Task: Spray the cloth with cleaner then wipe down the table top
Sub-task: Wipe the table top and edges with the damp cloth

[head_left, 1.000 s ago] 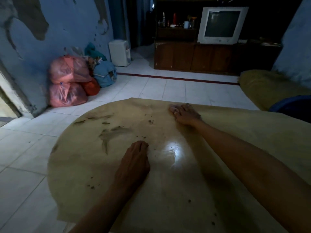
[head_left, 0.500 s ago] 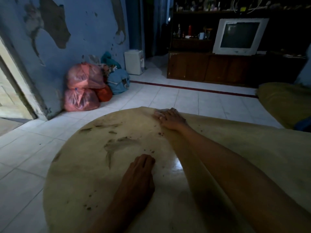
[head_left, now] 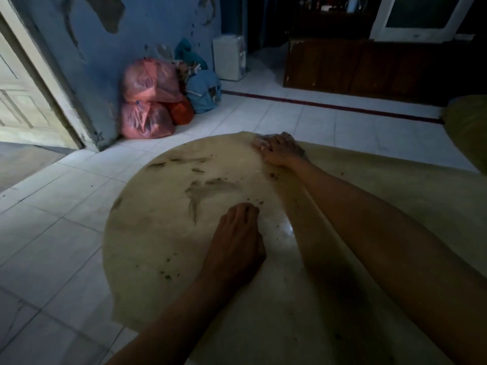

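Tan round table top fills the lower middle of the head view, glossy, with a bright glare patch near the centre. Dark smears sit on its far-left part, and small dark crumbs are scattered near the left edge and around the middle.

Left hand rests on the table top near its centre, knuckles up, fingers curled down together with tips on the surface; cannot tell if anything is under it. Right hand is stretched out to the far rim, fingers curled over something pale at the edge; too dim and small to tell if it is the cloth. Both forearms are bare; the right one lies low across the table top.

Around the table: white tiled floor. Pink plastic bags are stacked against a blue peeling wall, with a blue bag just beside them. A white box-shaped appliance stands further back. A dark wooden cabinet carries a white CRT monitor. An open doorway shows at left
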